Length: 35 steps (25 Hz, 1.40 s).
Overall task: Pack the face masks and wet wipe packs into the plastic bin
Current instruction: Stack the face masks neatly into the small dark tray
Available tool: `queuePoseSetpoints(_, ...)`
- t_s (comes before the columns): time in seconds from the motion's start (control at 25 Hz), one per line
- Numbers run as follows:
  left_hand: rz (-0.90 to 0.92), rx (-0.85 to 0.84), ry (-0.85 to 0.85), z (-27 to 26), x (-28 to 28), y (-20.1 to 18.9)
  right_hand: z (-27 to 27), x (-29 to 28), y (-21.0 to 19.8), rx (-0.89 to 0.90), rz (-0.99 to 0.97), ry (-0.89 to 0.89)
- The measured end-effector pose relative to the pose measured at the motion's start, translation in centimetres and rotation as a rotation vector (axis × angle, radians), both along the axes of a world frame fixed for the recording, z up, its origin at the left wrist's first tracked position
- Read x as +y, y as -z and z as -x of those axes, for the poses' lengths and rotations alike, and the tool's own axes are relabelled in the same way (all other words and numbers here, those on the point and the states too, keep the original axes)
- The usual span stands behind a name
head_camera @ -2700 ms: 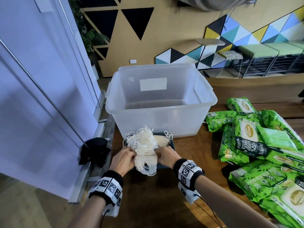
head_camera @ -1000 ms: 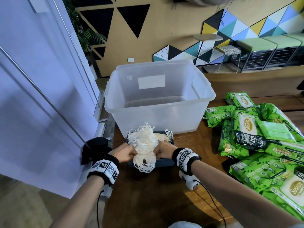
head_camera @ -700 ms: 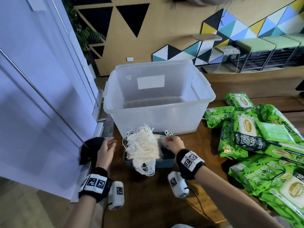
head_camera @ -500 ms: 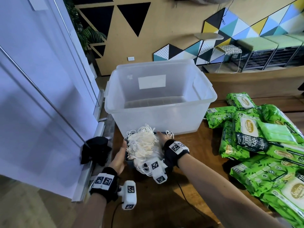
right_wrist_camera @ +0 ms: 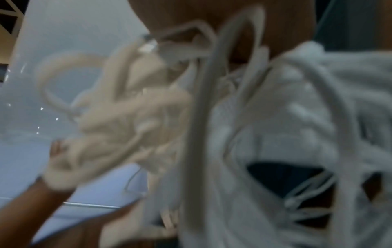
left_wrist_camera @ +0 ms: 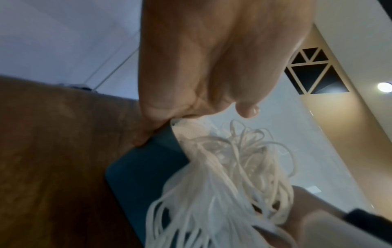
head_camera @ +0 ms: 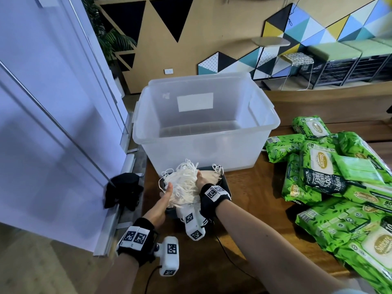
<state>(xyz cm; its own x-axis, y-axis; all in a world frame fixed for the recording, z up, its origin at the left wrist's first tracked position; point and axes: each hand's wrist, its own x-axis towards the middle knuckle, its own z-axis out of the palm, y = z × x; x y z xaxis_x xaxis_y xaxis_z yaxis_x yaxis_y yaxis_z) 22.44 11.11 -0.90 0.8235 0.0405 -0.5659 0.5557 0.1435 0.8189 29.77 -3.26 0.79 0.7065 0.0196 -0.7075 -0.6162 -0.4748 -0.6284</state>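
The stack of face masks (head_camera: 184,187) is clasped from both sides: the left hand (head_camera: 164,195) is pressed against its left flank with the thumb up along the ear loops, and the right hand (head_camera: 201,180) is curled round its right flank. In the left wrist view the left fingers (left_wrist_camera: 146,132) are seen hooked under the edge of the dark blue tray (left_wrist_camera: 144,161) while the masks are pinched against the palm. Half a second ago the hands were only closing in beside the tray; a little before that the left hand was held away, open. The masks are now gathered and slightly raised, though the stack is still over the tray (head_camera: 224,184), not in the plastic bin (head_camera: 203,141). The bin stands just behind the tray on the worktop (head_camera: 250,209), as before, with nothing visible inside. To the right of the bin, the green wet wipe packs (head_camera: 322,172) lie heaped and unmoved. Left of the bin, a black cloth (head_camera: 122,192) lies by the white door (head_camera: 53,124).
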Motion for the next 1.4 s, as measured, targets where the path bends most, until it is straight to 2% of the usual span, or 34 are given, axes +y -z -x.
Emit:
queuePoseSetpoints(0.12, 0.014, 0.034, -0.04, 0.0, 0.4, -1.0, -0.6, -1.3, 0.5, 0.016, -0.159, 0.089)
queuePoseSetpoints(0.2, 0.015, 0.03, 0.013, -0.1, 0.6, -1.1, -0.9, -1.3, 1.1, 0.011, -0.136, 0.099)
queuePoseSetpoints(0.28, -0.028, 0.032, 0.074, -0.2, 0.4, -0.4, -0.7, -0.9, 0.7, 0.001, -0.092, 0.019)
queuePoseSetpoints(0.4, 0.024, 0.075, 0.096, -0.5, 0.9, 0.5, -0.2, -1.7, 0.3, -0.012, -0.086, -0.058)
queuePoseSetpoints(0.52, -0.029, 0.053, 0.08, -0.1, 0.4, -1.0, -0.4, -3.2, 1.8, -0.107, -0.126, 0.027)
queuePoseSetpoints(0.6, -0.123, -0.004, 0.077, 0.3, 0.8, -1.0, -0.6, -3.5, 3.2, -0.145, -0.05, 0.068)
queuePoseSetpoints(0.64, -0.135, -0.025, 0.109, 0.3, 1.3, -0.3, -0.5, -3.6, 3.2, -0.183, 0.042, 0.025)
queuePoseSetpoints(0.76, -0.187, -0.054, 0.151, 0.8, 1.9, 1.0, 1.0, -4.4, 1.4, -0.43, 0.413, -0.327)
queuePoseSetpoints(0.88, -0.209, -0.094, 0.192, 0.9, 2.1, 1.4, 1.3, -5.2, 0.7, -0.784, 0.467, -0.546)
queuePoseSetpoints(0.96, -0.217, -0.097, 0.221, 0.9, 2.1, 1.0, 0.4, -5.0, 0.7, -0.874, 0.541, -0.682)
queuePoseSetpoints(1.12, -0.178, -0.099, 0.202, 1.3, 1.9, 0.7, 0.1, -5.0, 1.5, -1.05, 0.463, -0.674)
queuePoseSetpoints(1.24, -0.14, -0.096, 0.176, 1.4, 1.6, 0.6, 0.2, -5.7, 2.1, -1.002, 0.36, -0.706)
queuePoseSetpoints(1.4, -0.115, -0.081, 0.179, 1.2, 1.7, 0.9, -0.4, -5.5, 1.4, -0.934, 0.343, -0.725)
